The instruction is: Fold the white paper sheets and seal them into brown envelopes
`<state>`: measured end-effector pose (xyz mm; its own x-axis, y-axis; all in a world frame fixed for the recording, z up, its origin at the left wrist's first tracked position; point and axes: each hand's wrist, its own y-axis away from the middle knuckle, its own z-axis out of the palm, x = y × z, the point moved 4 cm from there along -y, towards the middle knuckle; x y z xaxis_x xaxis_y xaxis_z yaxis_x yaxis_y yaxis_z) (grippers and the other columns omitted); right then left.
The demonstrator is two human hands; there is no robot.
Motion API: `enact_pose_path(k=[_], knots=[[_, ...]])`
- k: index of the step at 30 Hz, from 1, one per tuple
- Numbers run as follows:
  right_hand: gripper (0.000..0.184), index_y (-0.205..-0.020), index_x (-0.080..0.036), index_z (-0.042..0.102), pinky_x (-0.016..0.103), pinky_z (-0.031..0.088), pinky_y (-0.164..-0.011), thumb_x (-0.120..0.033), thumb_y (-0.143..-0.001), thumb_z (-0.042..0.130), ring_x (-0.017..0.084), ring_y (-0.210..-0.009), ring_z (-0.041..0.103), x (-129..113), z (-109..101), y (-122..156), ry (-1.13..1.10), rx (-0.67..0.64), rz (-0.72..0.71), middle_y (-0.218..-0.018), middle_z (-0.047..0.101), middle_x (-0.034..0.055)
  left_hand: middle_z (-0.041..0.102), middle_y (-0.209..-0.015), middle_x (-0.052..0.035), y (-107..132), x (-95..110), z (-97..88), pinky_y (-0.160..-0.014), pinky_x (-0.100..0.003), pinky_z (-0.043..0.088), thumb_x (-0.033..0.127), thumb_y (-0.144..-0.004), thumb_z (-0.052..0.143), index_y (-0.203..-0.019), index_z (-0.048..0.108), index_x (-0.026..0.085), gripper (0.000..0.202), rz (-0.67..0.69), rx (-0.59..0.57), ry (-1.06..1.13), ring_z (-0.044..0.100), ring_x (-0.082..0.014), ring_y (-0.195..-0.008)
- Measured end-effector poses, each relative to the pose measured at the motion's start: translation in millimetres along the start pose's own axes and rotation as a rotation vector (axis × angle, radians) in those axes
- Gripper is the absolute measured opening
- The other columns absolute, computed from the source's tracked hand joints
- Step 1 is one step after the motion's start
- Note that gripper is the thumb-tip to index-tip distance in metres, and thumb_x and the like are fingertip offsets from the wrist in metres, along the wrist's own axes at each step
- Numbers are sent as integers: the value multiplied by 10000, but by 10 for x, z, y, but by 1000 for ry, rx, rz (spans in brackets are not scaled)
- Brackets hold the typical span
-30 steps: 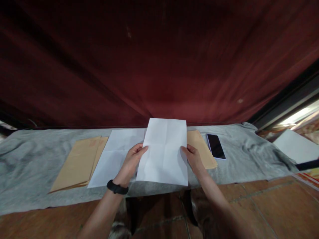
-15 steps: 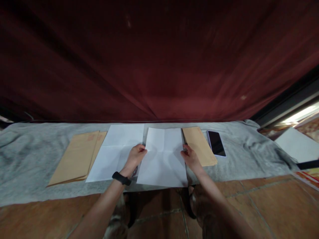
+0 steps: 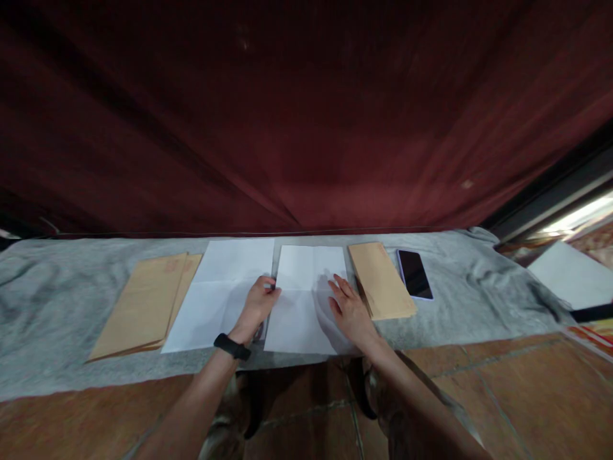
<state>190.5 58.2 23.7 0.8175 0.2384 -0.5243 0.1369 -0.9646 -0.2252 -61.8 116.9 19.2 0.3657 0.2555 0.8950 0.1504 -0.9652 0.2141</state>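
Observation:
A creased white sheet of paper (image 3: 297, 319) lies on the grey cloth in front of me, with a vertical and a horizontal fold line. My left hand (image 3: 260, 300), with a black band on its wrist, pinches the left edge of this sheet between thumb and fingers. On the sheet's right half, my right hand (image 3: 352, 313) is open with fingers apart, casting a shadow on the paper. Left of it lies a second creased white sheet (image 3: 215, 300), partly covered by my left hand. A small dark item below my left hand is mostly hidden.
Brown envelopes (image 3: 138, 306) lie overlapping at the left, and more brown envelopes (image 3: 383, 281) at the right. Beside them is a phone (image 3: 415, 275) with a dark screen. A dark red curtain (image 3: 306, 128) hangs behind the grey cloth (image 3: 479, 287). Tiled floor (image 3: 527, 377) shows below.
My right hand has let go of the sheet's right edge and moved left onto the paper, its fingers spreading. My left hand stays at the left edge.

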Motion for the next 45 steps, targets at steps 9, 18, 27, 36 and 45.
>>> enact_pose_path(k=[9,18,27,36,45], knots=[[505,-1507,-227,468,527,268,-1219,-391,-1031,427,292,-1514,289,-63,222,-135,171,-93,-46,-1619,365,93,553,-595,67,42,35,-14,-531,-246,349,250,-773,620,-915,560,227,156,41,-20,-176,519,-149,-490],[499,-1515,-252,457,524,245,-1223,-399,-1039,424,289,-1512,293,-34,268,-143,215,-99,-75,-1623,358,81,698,-1151,-147,368,407,231,-927,-387,489,261,-990,418,-1160,648,177,299,587,26,-758,670,-274,-1061],[504,-1530,-238,433,476,271,-1221,-392,-1050,418,258,-1509,301,22,242,-146,306,-112,-100,-1625,353,71,430,-1586,-122,437,119,687,-1204,-550,297,404,-1013,437,-1474,493,210,503,748,-93,-912,347,-314,-1491],[538,-1534,-177,424,442,335,-1194,-374,-1034,456,263,-1484,349,150,113,-42,358,-67,-30,-1601,394,113,394,-1600,-148,443,75,528,-1226,-536,243,509,-1001,423,-1493,483,202,583,698,-52,-895,331,-324,-1499],[529,-1517,-127,429,470,334,-1205,-253,-1003,454,273,-1505,304,169,171,83,232,-5,-51,-1617,361,136,307,-1651,-106,694,122,544,-1223,-652,37,605,-833,680,-1520,425,286,799,760,-421,-827,176,-336,-1550]])
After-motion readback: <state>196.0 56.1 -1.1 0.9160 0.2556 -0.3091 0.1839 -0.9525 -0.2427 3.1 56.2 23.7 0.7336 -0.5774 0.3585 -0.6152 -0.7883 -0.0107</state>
